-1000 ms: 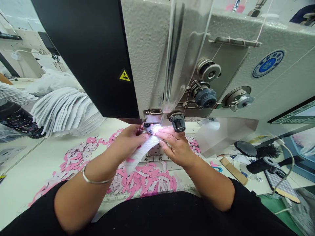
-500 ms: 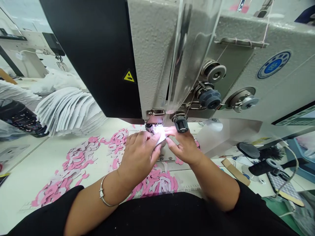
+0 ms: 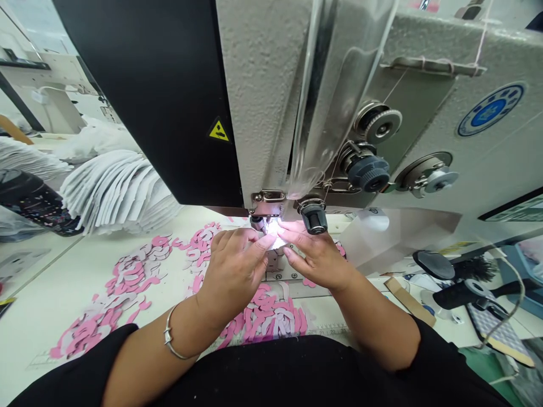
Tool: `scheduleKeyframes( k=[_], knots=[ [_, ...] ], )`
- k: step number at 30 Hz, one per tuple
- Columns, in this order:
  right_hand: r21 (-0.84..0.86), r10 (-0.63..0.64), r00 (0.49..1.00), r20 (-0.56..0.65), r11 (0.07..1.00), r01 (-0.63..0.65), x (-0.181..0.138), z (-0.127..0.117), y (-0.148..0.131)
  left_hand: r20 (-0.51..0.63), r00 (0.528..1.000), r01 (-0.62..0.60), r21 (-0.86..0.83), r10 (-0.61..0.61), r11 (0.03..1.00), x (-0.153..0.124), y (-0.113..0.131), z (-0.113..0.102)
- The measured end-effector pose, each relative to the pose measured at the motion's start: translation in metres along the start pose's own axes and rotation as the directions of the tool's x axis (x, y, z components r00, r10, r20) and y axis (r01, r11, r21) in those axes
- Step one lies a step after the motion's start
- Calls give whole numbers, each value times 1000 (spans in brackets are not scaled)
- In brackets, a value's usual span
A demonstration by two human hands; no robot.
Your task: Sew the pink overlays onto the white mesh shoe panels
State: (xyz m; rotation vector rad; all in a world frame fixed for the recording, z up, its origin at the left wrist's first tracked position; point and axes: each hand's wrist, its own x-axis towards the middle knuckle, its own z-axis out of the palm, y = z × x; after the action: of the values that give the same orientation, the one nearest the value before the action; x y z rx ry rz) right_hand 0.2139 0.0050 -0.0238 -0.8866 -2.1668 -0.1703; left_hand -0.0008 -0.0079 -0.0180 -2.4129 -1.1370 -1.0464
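Observation:
A small white fabric piece (image 3: 278,243) lies under the lit needle area of a sewing machine (image 3: 263,102), mostly covered by fingers and washed out by glare. My left hand (image 3: 237,257) grips its left edge, thumb on top and the other fingers curled beside it. On the other side, my right hand (image 3: 316,251) holds the right edge, forefinger reaching toward the presser foot (image 3: 258,222) and thumb bent below. Pink and white curved cut pieces (image 3: 271,316) are heaped on the table just in front of my hands.
More pink cut pieces (image 3: 131,271) are scattered to the left. Behind them stand a fanned stack of white fabric (image 3: 119,189) and a dark patterned bottle (image 3: 36,200). A black-handled brush (image 3: 470,265) and a cardboard strip (image 3: 409,301) lie at right.
The camera view has shifted slightly, bringing the machine head closer. My left hand has drawn a little down and left, and my right fingers have moved further over the white piece, which shows less.

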Motion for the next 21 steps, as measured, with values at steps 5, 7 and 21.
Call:
scheduleKeyframes(
  k=[5,7,21],
  knots=[
    [-46,-20,1000,-1,999,20,-2,2,-2,-16,1000,2,14,-1,1000,0,-1,0],
    [-84,-24,1000,-10,996,23,-4,2,-4,-17,1000,8,22,-7,1000,-1,-1,0],
    [-298,-15,999,29,954,23,-11,10,-36,-123,992,10,-47,-16,999,-7,-15,5]
  ],
)
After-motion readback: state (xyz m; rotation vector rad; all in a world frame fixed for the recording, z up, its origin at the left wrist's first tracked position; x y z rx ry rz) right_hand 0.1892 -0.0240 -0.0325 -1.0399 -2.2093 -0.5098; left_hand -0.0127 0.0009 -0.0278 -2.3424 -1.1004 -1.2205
